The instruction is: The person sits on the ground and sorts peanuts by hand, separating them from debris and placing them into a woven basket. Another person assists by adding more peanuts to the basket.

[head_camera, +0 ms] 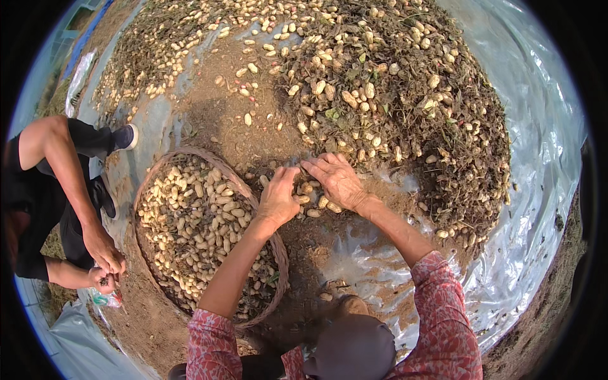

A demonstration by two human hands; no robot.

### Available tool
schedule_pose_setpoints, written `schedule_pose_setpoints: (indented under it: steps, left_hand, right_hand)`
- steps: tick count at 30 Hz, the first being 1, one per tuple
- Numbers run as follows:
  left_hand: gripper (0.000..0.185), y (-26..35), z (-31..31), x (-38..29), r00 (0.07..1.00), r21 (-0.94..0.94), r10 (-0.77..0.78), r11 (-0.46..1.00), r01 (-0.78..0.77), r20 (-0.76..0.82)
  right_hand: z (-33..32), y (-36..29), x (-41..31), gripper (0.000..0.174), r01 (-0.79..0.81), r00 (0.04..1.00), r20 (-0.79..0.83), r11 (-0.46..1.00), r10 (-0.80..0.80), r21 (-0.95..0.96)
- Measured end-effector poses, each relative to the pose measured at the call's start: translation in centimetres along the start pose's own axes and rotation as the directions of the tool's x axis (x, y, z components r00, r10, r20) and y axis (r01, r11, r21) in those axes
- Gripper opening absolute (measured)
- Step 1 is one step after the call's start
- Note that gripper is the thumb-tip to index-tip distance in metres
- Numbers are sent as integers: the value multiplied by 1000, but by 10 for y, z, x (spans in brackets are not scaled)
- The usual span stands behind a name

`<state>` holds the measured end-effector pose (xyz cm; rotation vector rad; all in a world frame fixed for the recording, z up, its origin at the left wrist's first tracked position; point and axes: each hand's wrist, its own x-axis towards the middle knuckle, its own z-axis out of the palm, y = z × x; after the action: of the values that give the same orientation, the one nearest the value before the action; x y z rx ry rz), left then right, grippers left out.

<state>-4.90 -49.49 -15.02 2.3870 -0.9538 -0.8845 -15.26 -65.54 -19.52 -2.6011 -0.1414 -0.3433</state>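
Note:
My left hand is low over the ground just right of the woven basket. Its fingers point away from me, and what lies under them is hidden. Palm down, my right hand reaches in from the other side, its fingertips close to those of the left. Several unshelled peanuts lie on the soil between and below both hands. Many more peanuts fill the basket, mixed with dark leaf bits. Beyond my right hand rises a heap of peanuts and dry brown leaves.
Clear plastic sheeting runs beneath the heap and along the right side. Loose peanuts are scattered over bare soil ahead. At the left sits another person, both hands together near the basket. A second peanut spread lies at the upper left.

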Motion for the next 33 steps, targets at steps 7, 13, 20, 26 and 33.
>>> schedule_pose_setpoints:
  steps: [7, 13, 20, 26, 33]
  left_hand:
    - [41, -13, -27, 37, 865, 842, -450, 535, 61, 224]
    - [46, -11, -6, 31, 933, 641, -233, 767, 3, 274]
    - [88, 12, 34, -32, 960, 460, -221, 880, 121, 171]
    - [94, 19, 58, -42, 985, 297, -110, 953, 66, 135]
    - [85, 8, 65, -72, 967, -13, -4, 1000, 7, 255]
  right_hand:
    - [-8, -12, -43, 51, -235, 971, -41, 972, 234, -27]
    - [0, -26, -49, 68, -314, 937, 164, 949, 307, 16]
    - [-3, -39, -47, 55, -277, 937, 195, 956, 290, -93]
    - [9, -45, -50, 42, -320, 935, 140, 945, 327, -65]
    - [-11, -59, -91, 69, -328, 879, 353, 944, 320, -38]
